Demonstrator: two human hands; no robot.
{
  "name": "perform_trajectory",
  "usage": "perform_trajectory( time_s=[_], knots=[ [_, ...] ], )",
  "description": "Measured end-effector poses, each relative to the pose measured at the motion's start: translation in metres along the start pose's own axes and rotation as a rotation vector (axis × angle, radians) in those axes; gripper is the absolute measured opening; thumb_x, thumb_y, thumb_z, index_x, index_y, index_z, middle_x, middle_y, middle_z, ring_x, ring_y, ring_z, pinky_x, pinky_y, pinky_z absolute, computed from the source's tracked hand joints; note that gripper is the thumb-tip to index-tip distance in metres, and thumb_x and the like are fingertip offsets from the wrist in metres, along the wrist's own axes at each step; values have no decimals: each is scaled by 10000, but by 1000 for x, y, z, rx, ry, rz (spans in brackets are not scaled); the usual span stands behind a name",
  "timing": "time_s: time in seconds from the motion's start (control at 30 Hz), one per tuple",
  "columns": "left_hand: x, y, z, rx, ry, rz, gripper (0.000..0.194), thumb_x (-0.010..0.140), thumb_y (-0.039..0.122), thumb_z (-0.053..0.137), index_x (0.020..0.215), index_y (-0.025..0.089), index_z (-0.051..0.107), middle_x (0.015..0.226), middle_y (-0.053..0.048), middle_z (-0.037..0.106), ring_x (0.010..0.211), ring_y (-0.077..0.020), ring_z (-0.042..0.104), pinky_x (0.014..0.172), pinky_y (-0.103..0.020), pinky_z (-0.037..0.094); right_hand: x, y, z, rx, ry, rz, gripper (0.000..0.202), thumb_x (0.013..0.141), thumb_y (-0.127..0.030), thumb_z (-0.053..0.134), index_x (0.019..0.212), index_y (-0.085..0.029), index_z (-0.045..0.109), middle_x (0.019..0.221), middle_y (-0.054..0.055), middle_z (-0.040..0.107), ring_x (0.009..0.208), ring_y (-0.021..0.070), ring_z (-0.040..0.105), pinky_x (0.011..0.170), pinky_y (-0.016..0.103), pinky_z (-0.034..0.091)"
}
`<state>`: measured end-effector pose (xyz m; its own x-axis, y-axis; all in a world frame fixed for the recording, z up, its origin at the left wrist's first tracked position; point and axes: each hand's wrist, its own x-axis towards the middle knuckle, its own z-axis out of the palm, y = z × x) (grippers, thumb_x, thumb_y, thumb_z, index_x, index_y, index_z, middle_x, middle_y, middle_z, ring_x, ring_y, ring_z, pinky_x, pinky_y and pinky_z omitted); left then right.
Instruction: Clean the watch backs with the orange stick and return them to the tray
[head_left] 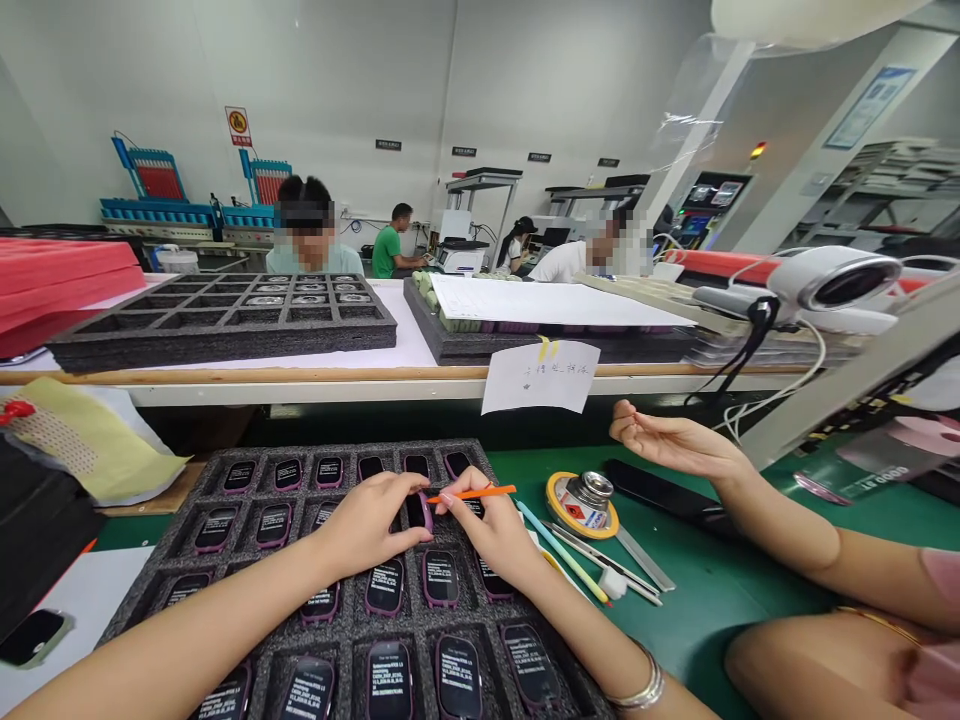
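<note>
My left hand (373,520) grips a purple-framed smartwatch body (417,510) between thumb and fingers, tilted up above the foam tray. In my right hand (487,520) is a thin orange stick (480,493), its pointed end at the side of that watch. Under both hands lies a black foam tray (289,560) with rows of compartments. Several similar watch bodies sit in them, such as one (441,578) just below my hands, many with white text on their screens. Parts of the tray are hidden by my forearms.
Right of the tray lie a round metal-topped container (596,487) with a yellow tape roll, tweezers (626,575) and a light-blue pen (562,550). A co-worker's hand (667,440) is raised at the right. A raised shelf (420,385) with foam trays (225,345) runs across ahead.
</note>
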<state>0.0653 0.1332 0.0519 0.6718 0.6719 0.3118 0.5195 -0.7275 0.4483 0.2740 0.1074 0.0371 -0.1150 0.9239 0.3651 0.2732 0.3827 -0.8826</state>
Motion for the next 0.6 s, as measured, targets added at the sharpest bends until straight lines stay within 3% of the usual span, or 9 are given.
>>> perform_trajectory(
  time_s=[0.1,0.23,0.3,0.43,0.6],
  knots=[
    [0,1,-2,42,-21,36,360,907,290,706,1227,204,565,1201,-106,676,1137,-290,623,978,-462,532,1,4,-2,53,106,-3,265,920,-439,633,778,-216,625,752,30,675,780,227,648,772,355,471],
    [7,7,-1,109,-39,62,313,941,279,650,1235,190,592,1389,-174,550,1252,-341,555,1031,-548,488,2,11,-9,147,380,8,306,965,-528,540,898,-231,559,804,19,637,766,200,609,774,354,482],
    [17,12,4,125,-61,92,297,938,270,653,1222,192,612,1384,-168,552,1276,-341,538,1054,-548,473,3,14,-12,184,470,14,346,963,-575,520,933,-232,550,836,18,613,741,183,581,761,347,486],
    [43,25,25,124,-123,179,265,927,312,683,1170,208,672,1364,-149,577,1315,-332,514,1104,-521,436,4,16,-13,239,507,29,438,913,-653,553,927,-217,592,831,21,600,705,172,561,731,340,495],
    [59,31,39,100,-114,190,309,878,425,735,1086,197,720,1423,-173,537,1420,-407,392,1167,-604,318,6,20,-15,300,510,68,497,859,-705,594,911,-210,607,750,8,591,673,168,556,681,322,495]
  ],
)
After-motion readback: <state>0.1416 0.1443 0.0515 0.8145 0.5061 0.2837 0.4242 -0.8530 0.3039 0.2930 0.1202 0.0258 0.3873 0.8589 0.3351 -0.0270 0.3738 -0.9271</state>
